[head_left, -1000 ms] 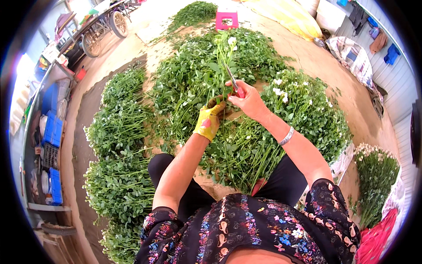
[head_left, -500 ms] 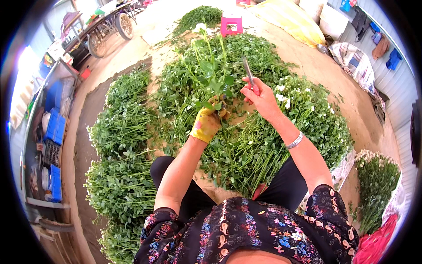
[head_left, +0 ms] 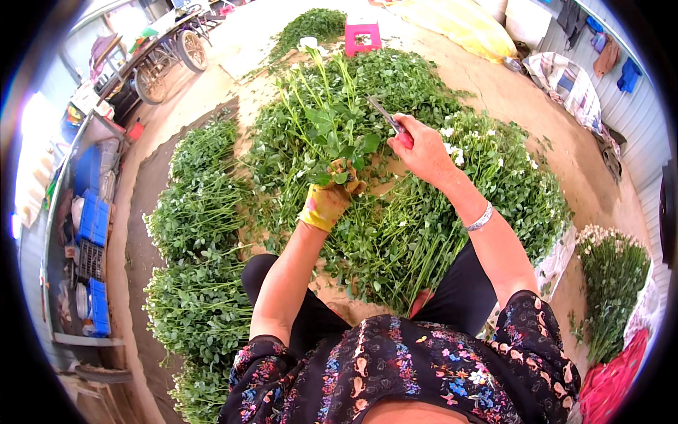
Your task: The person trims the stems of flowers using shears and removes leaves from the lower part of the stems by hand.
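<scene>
My left hand (head_left: pixel 330 199), in a yellow glove with brown fingertips, is closed around a green flower stem (head_left: pixel 326 127) with white blooms at its top. The stem stands nearly upright, leaves spreading just above my fingers. My bare right hand (head_left: pixel 421 150) grips a knife (head_left: pixel 386 114) by its red handle. Its thin blade points up and left, apart from the stem. Under and beyond both hands spreads a large heap of cut greenery (head_left: pixel 395 85). White-flowered stems (head_left: pixel 487 162) lie right of my right hand.
Bundles of flower stems (head_left: pixel 194 219) lie in a row on a dark cloth at left. Another bundle (head_left: pixel 613 290) stands at far right. A pink stool (head_left: pixel 362 38) is behind the heap. Blue crates (head_left: pixel 93 219) fill a left shelf; a wheeled cart (head_left: pixel 159 60) stands behind.
My right hand has turned, so the knife blade leans farther left toward the stem. The view has shifted slightly; my left hand keeps its hold on the stem.
</scene>
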Motion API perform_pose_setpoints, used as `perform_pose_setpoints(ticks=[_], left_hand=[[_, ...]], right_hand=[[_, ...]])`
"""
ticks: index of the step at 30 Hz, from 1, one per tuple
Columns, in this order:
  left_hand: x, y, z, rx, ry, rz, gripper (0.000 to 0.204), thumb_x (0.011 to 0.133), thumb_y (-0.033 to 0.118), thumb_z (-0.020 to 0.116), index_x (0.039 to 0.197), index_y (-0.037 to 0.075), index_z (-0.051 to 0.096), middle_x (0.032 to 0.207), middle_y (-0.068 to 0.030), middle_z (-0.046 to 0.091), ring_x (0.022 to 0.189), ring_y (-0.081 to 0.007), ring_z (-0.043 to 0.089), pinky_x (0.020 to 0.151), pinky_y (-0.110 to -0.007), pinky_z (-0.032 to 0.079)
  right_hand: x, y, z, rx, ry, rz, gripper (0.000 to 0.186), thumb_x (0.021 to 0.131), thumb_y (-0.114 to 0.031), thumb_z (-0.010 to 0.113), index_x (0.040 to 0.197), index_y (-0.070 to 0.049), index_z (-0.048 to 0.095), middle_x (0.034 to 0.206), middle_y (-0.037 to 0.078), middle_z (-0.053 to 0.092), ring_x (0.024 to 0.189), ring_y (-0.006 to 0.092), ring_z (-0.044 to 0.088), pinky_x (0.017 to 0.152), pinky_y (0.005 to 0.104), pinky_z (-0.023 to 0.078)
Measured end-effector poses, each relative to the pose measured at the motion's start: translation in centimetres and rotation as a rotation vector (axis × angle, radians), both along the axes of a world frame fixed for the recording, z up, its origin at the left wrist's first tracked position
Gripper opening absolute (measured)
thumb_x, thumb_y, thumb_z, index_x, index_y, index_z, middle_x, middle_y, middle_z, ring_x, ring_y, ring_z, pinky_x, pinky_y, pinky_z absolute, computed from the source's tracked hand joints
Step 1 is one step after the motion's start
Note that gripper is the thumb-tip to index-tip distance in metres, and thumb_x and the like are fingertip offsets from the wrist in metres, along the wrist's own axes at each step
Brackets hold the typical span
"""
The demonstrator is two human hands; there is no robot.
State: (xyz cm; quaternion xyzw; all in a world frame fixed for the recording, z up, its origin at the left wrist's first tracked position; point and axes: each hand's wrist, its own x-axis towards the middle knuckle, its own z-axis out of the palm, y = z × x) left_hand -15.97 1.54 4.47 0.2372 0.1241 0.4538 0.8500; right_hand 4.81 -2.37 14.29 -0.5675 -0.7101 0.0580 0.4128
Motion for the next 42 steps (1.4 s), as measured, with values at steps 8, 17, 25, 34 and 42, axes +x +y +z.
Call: perform_pose_setpoints(ticks=[8, 17, 25, 34, 42], left_hand=[[0.0, 0.1, -0.8, 0.03, 0.034, -0.05, 0.011, 0.085, 0.027, 0.059, 0.088, 0.017, 0.059, 0.086, -0.0044, 0.062, 0.069, -0.0207, 0.055, 0.082, -0.044, 0.042], [0.0, 0.4, -1.6, -0.024, 0.048, -0.02, 0.015, 0.084, 0.026, 0.06, 0.092, 0.013, 0.06, 0.085, -0.004, 0.06, 0.063, -0.0184, 0.049, 0.078, -0.041, 0.042], [0.2, 0.2, -1.2, -0.066, 0.036, 0.002, 0.014, 0.084, 0.021, 0.061, 0.092, 0.01, 0.06, 0.085, -0.0061, 0.059, 0.063, -0.0177, 0.048, 0.076, -0.039, 0.042], [0.5, 0.2, -1.4, -0.067, 0.052, -0.01, 0.014, 0.083, 0.021, 0.061, 0.091, 0.009, 0.06, 0.081, -0.0059, 0.057, 0.061, -0.0179, 0.046, 0.076, -0.04, 0.041], [0.5, -0.2, -1.1, 0.192, -0.054, -0.185, 0.021, 0.087, 0.029, 0.054, 0.097, 0.013, 0.064, 0.07, 0.0026, 0.058, 0.058, -0.014, 0.04, 0.069, -0.033, 0.032]], right_hand=[[1.7, 0.7, -1.1, 0.0, -0.196, -0.068, 0.035, 0.081, -0.018, 0.064, 0.109, -0.003, 0.053, 0.088, 0.015, 0.061, 0.075, 0.0306, 0.061, 0.068, 0.0386, 0.048], [1.6, 0.5, -0.8, -0.092, -0.192, -0.006, 0.023, 0.082, -0.019, 0.06, 0.099, -0.004, 0.055, 0.077, 0.013, 0.062, 0.072, 0.0353, 0.061, 0.065, 0.0442, 0.049], [1.9, 0.1, -0.8, 0.028, -0.18, -0.004, 0.028, 0.082, -0.018, 0.059, 0.106, -0.005, 0.052, 0.091, 0.016, 0.062, 0.08, 0.0354, 0.061, 0.067, 0.0435, 0.05], [2.5, 0.5, -1.6, -0.037, -0.279, -0.02, 0.027, 0.082, -0.019, 0.059, 0.105, -0.005, 0.055, 0.084, 0.014, 0.064, 0.07, 0.0359, 0.061, 0.063, 0.0415, 0.05], [2.4, -0.1, -0.2, -0.403, 0.34, 0.1, 0.029, 0.089, -0.022, 0.059, 0.111, -0.003, 0.054, 0.073, 0.002, 0.057, 0.057, 0.0089, 0.054, 0.052, 0.0242, 0.046]])
